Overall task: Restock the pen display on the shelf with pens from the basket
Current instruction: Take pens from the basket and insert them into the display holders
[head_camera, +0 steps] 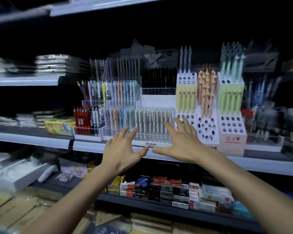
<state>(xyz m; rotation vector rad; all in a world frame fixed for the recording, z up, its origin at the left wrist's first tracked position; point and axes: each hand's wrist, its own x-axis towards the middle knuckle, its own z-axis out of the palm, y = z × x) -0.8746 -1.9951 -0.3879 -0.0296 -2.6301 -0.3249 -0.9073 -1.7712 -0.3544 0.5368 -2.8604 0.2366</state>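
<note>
Both hands are up at the shelf (264,163). The left hand (123,149) and right hand (183,146) hover, each grip spread wide apart and holding nothing, thumbs nearly meeting. The pen display (153,141) sits straight ahead, just beyond them, its pens (143,122) upright with the long axis vertical. The right hand looks a touch nearer. The packed rows leave little room; open space lies above. The basket is out of view.

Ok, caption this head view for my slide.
Open left hand and right hand hover before the pen display on the shelf.
</note>
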